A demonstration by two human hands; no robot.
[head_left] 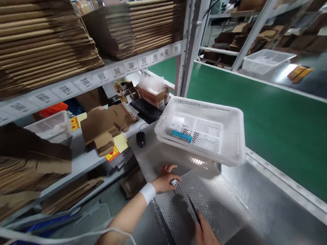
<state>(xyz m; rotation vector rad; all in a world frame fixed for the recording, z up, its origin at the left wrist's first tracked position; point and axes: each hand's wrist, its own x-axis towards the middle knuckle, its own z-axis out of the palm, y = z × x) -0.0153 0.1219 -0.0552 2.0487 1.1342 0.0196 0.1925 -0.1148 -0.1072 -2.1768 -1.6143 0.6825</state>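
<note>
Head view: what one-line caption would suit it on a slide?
Left hand presses a bubble-wrap sheet on a steel table; right hand holds a dark tool, beside a white basket.

Two bare forearms come into view, no sleeves on either. The left hand (pixel 166 179) wears a white wristband (pixel 148 193) snug at the wrist. The right hand (pixel 206 240) shows no band, ring or glove.

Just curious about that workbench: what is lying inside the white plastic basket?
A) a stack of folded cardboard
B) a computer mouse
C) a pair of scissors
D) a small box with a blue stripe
D: a small box with a blue stripe lies in the white basket.
</note>
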